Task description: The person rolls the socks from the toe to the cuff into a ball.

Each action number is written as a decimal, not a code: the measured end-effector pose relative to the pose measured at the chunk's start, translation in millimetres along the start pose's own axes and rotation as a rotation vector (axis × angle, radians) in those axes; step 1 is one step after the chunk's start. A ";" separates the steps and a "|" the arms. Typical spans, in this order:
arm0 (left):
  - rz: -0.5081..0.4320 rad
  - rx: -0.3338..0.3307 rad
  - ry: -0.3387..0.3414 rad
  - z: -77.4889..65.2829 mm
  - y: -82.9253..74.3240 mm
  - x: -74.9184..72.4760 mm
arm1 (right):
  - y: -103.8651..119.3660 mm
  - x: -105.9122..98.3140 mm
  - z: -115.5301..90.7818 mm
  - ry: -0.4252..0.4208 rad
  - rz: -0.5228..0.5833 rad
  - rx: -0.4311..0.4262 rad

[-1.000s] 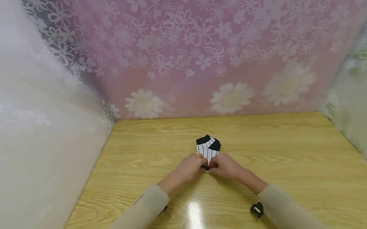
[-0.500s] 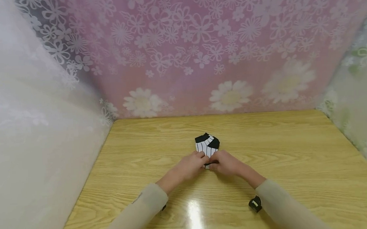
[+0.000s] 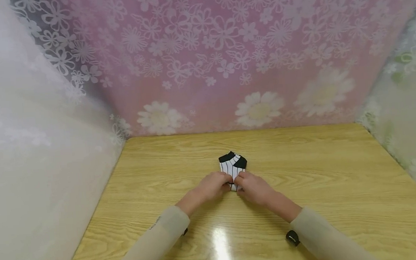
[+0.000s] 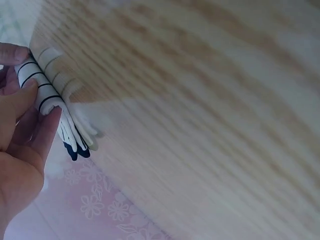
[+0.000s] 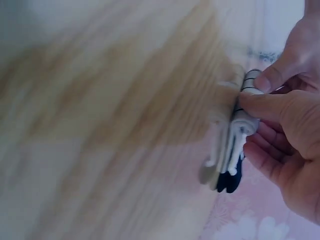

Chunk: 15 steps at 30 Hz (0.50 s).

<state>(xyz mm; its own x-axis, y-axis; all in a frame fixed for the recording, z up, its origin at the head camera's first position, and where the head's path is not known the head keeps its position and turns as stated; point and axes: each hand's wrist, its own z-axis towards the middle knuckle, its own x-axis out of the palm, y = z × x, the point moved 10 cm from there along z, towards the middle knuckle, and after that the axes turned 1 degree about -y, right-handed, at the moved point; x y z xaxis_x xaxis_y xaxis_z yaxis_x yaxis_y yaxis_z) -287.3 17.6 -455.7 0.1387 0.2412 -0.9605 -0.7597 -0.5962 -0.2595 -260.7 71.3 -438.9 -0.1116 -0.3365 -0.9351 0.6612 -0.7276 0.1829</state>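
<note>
Socks: white ankle socks with black stripes (image 3: pixel 233 169), stacked in layers on the table near its middle; the black cuffs and heel point away from the person.
Roll: the near end is curled into a thick roll (image 4: pixel 42 90); white knit layers are wound inside it — the core is too blurred to make out.
Left hand: the left hand (image 3: pixel 214 185) pinches the roll at its left side, thumb on top and fingers behind.
Right hand: the right hand (image 3: pixel 255 187) pinches the right side of the same roll, close beside the left.
Table: yellow wood-grain tabletop (image 3: pixel 321 167), with a bright streak of reflected light between the forearms.
Sleeves: pale, long — the left sleeve (image 3: pixel 152 242) and right sleeve (image 3: pixel 329 236) each have a black wrist device beneath.
Backdrop: pink floral sheet (image 3: pixel 204 70) behind the table.
</note>
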 end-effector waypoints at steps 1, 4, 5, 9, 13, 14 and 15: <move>-0.008 -0.003 -0.003 0.1 0.7 0.1 | -0.1 1.4 -0.5 -0.006 -0.001 -0.009; -0.012 -0.006 -0.012 1.0 0.9 -0.5 | -7.4 5.7 -0.8 -0.003 0.068 0.022; -0.007 -0.009 -0.019 1.1 0.7 -1.3 | -10.3 7.2 -0.7 0.005 0.097 0.036; 0.112 -0.010 -0.031 -0.8 -2.4 -3.9 | -18.3 11.7 2.5 0.041 0.231 0.072; 0.255 -0.012 -0.005 -2.7 -6.7 -0.9 | -27.2 17.4 5.9 0.091 0.347 0.115; 0.272 -0.017 0.002 -2.3 -7.0 0.1 | -30.0 18.5 6.0 0.101 0.379 0.133; 0.277 -0.023 0.005 -1.5 -7.1 0.8 | -32.7 19.4 6.0 0.106 0.405 0.151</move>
<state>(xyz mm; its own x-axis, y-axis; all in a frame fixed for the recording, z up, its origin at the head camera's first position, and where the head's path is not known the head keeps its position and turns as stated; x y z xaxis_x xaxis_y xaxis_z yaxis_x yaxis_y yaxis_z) -280.9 20.9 -454.7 -0.0693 0.0623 -0.9957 -0.7543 -0.6565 0.0114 -288.9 85.0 -461.2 0.2165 -0.5547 -0.8034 0.5192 -0.6315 0.5759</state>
